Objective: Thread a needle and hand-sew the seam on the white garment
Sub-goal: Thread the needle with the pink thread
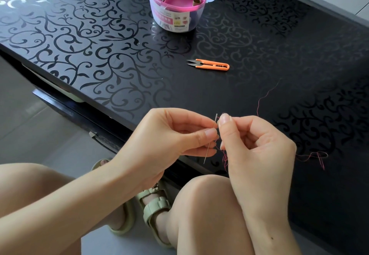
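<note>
The left hand pinched the needle between thumb and forefinger. The eye end pointed up and the sharp tip pointed down toward the knees. The right hand had its fingers curled, and its thumb and forefinger pinched the end of the red thread just beside the eye. Whether the thread had already entered the eye was too small to tell.

Several things could go wrong from here, in my judgement. The thread end could fray or bend at the eye and miss the hole, because only a very short piece stood out of the fingertips. A small shake of either hand could move the eye away, since both hands were held in the air in front of the table, with no support under them. The long tail of thread hung down under the hands and lay in loose loops on the table at the right. It could tangle or catch, and then pull the end back out.

The needle was in the left hand, almost touching the right thumb tip. The white garment was not in view. The orange thread snips lay further away on the table, and the open pink sewing kit box stood near its far edge.
</note>
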The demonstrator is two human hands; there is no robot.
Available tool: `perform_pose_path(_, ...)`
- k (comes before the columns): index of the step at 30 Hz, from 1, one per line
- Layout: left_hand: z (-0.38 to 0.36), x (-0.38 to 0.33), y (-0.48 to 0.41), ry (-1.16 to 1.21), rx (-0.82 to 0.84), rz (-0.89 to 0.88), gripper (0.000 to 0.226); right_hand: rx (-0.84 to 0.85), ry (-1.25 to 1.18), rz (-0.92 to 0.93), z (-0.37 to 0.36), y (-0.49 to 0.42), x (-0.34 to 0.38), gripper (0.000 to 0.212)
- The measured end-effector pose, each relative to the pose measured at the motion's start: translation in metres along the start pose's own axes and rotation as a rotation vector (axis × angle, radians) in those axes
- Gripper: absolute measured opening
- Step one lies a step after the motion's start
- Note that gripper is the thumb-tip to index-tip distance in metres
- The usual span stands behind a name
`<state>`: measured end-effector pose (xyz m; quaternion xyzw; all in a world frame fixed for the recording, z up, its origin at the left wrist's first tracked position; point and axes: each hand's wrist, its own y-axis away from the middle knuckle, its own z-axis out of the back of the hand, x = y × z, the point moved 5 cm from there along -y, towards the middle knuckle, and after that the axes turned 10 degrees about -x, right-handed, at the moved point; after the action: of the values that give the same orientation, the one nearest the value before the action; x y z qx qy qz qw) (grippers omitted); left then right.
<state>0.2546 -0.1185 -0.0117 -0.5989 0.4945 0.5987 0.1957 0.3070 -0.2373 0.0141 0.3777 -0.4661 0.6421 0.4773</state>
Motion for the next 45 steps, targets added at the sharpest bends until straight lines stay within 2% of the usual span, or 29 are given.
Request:
perform_pose_path(19,-0.001,0.0,0.0,-0.019,0.017,-0.05,0.018,-0.011,0.014,0.058,-0.001,0.001,0.002,0.021)
perform_pose_path(32,0.0,-0.002,0.001,-0.03,0.017,-0.098,0.015,0.019,-0.02,0.025,-0.001,0.003,0.002,0.025)
perform_pose_path(37,0.001,-0.002,0.0,-0.063,-0.001,-0.148,0.014,0.038,-0.059,-0.041,-0.002,0.001,-0.004,0.025)
perform_pose_path(42,0.004,-0.007,0.0,-0.192,-0.012,-0.185,0.024,0.09,-0.191,-0.228,-0.004,-0.001,-0.014,0.022)
perform_pose_path(45,0.008,-0.018,-0.002,-0.273,-0.04,-0.3,0.028,0.156,-0.257,-0.316,-0.006,-0.001,-0.016,0.026)
